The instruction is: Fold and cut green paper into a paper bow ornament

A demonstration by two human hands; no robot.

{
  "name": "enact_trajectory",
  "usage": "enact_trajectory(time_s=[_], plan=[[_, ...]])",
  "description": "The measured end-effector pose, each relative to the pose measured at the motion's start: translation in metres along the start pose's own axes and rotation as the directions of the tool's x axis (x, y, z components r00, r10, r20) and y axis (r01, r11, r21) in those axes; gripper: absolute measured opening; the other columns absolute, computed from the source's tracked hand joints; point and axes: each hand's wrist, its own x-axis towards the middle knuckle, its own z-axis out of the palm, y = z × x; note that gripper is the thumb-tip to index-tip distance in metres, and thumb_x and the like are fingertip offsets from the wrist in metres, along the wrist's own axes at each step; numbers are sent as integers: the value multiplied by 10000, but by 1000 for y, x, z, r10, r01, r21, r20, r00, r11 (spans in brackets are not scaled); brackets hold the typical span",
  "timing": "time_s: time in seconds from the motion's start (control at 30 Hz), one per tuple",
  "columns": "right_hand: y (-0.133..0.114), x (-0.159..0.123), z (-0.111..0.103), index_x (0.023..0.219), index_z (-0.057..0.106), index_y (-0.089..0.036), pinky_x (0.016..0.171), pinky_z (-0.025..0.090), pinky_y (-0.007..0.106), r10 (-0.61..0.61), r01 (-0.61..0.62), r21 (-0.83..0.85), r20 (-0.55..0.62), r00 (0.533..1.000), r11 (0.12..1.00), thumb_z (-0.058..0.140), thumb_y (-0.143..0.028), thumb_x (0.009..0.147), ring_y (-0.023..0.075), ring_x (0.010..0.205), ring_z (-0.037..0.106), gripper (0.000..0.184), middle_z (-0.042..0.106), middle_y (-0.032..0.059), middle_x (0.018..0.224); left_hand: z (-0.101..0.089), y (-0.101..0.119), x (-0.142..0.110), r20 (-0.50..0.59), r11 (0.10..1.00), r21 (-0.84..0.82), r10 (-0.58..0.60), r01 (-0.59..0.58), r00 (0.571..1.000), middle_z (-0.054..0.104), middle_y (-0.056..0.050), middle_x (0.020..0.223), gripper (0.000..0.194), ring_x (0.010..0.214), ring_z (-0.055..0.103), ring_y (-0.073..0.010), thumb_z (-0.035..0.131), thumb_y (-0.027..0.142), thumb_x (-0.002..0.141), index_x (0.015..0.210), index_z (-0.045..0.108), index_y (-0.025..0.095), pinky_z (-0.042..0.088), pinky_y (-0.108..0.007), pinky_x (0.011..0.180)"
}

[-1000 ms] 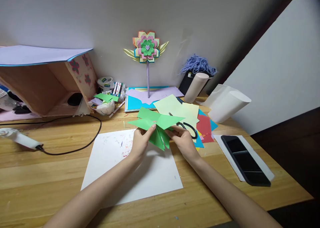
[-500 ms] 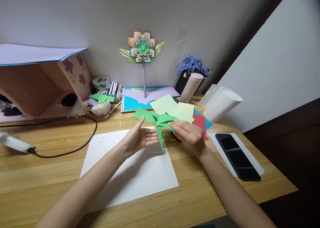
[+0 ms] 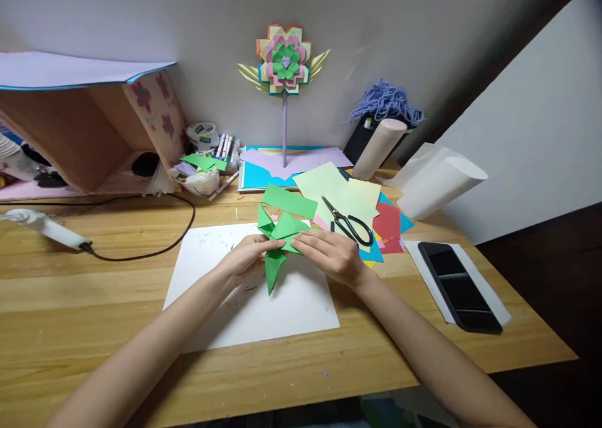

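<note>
A folded green paper piece with pointed flaps lies on a white sheet in the middle of the wooden desk. My left hand pinches its left side, fingers closed on the paper. From the right, my right hand presses down on the same piece with curled fingers. A second flat green paper lies just behind. Black-handled scissors rest on pale yellow sheets to the right of my right hand.
A paper flower on a stick stands at the wall. Coloured sheets fan out at the right, with a black phone and white paper rolls beyond. At left are a glue gun with cord, a cardboard box and markers.
The green paper was held up spread wide; it has come down onto the white sheet, folded tighter, with both hands on it. The scissors, hidden half a second ago, show again.
</note>
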Motion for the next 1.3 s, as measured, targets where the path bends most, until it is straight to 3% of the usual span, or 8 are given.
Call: enact_trajectory(time_s=[0.63,0.8,0.87,0.93,1.0,1.1,1.17,1.3], plan=[[-19,15,46,997,649,-306,608,483,268,-277,247,-198,-143,950,949,490,-149,862,123,720,628,261,710,-39,973,-48,-13,-20,-64,996,31,85,-83,994,696,-102,768,271,642,590,-158,753,338,596,744,699,117,420,-262,600],[-23,12,50,983,639,-276,567,508,262,-187,190,-1,-194,963,982,549,-176,832,131,706,647,203,712,7,947,-51,-16,-17,-102,982,130,151,-138,983,692,-129,893,351,734,615,-188,725,372,632,861,685,109,431,-276,635],[-26,15,50,951,623,-246,599,533,277,58,7,205,-312,948,979,624,-236,789,140,696,642,163,695,37,930,-52,-17,-15,-139,977,159,165,-142,977,695,-135,857,351,723,623,-197,719,389,636,832,681,101,434,-275,613],[-28,19,50,950,579,-223,575,543,285,453,-252,514,-312,835,820,645,-334,766,141,669,626,225,658,54,933,-52,-18,-12,-177,977,157,174,-147,969,699,-134,821,358,720,632,-209,720,406,631,815,678,101,442,-278,603],[-28,23,50,919,557,-200,500,528,264,706,-414,767,-70,705,490,584,-438,789,136,627,610,272,633,50,865,-50,-19,-12,-196,978,145,175,-148,965,701,-132,826,371,736,641,-218,728,405,621,833,676,105,456,-284,615],[-24,25,50,783,582,-162,479,502,229,682,-520,847,315,661,113,548,-496,791,121,557,592,336,614,26,678,-44,-18,-16,-199,974,174,178,-144,964,702,-130,863,367,747,645,-212,738,378,616,855,673,107,472,-290,651],[-21,26,51,721,590,-155,493,490,206,662,-529,848,376,648,36,619,-459,750,103,529,583,307,615,14,634,-39,-17,-19,-198,969,203,178,-138,964,703,-129,868,347,740,647,-207,738,363,621,845,673,107,478,-294,669],[-20,26,50,638,582,-157,473,456,189,716,-505,857,290,635,101,697,-397,688,80,450,554,271,605,-13,559,-34,-16,-22,-200,967,222,170,-124,965,707,-139,841,316,731,653,-220,737,357,622,804,674,106,481,-305,663]])
